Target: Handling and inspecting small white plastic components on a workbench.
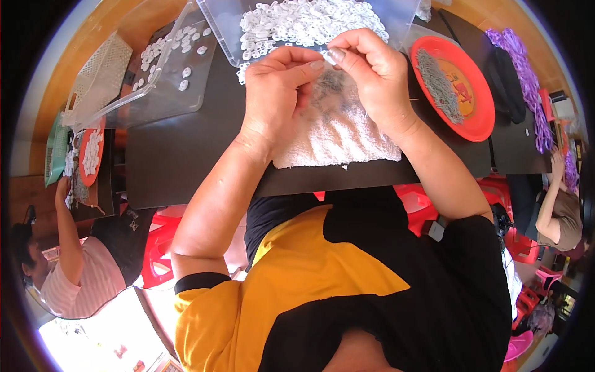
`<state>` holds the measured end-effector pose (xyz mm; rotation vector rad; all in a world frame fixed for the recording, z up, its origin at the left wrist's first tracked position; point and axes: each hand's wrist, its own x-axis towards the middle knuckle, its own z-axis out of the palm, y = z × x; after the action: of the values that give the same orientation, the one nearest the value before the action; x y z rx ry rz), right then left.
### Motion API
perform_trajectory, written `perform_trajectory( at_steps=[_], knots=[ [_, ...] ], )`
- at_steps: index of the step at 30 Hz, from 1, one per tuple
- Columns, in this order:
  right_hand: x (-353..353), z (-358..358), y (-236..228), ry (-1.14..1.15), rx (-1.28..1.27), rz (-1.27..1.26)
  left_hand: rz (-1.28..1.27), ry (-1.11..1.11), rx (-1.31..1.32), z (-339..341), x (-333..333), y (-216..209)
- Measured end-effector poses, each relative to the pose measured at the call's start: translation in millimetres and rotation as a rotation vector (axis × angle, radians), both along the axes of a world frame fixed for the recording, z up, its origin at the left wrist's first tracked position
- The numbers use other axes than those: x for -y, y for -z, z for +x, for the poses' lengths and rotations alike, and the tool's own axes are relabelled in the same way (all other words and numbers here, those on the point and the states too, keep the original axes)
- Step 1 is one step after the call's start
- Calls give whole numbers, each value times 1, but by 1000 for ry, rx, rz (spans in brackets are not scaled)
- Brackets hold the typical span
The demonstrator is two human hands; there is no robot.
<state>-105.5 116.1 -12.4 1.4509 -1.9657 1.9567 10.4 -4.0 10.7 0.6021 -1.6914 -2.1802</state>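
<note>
My left hand [277, 90] and my right hand [379, 80] meet over a pale towel [338, 139] on the dark table. Between the thumb and finger of my right hand is a small white plastic piece [328, 57]. The fingertips of my left hand pinch at its left side; whatever they grip is too small to make out. Below the fingers a little heap of thin grey bits [330, 85] lies on the towel. Just beyond my hands stands a clear bin holding many similar white pieces [310, 22].
A red plate [480, 118] with small grey parts lies to the right, with purple strips [525, 80] farther right. At the left is a clear tray [186, 102] with scattered white pieces. Other people sit at the left [87, 279] and right [561, 217].
</note>
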Motion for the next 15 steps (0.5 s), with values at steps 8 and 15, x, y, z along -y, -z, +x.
perform_trajectory(
  at_steps=[8, 15],
  knots=[
    [-6, 1, -5, -39, 109, -55, -166, 24, -172, -3, -1, 1],
    [-6, 12, -7, -105, 100, -57, -117, 20, -243, 1, -4, 8]
  ],
)
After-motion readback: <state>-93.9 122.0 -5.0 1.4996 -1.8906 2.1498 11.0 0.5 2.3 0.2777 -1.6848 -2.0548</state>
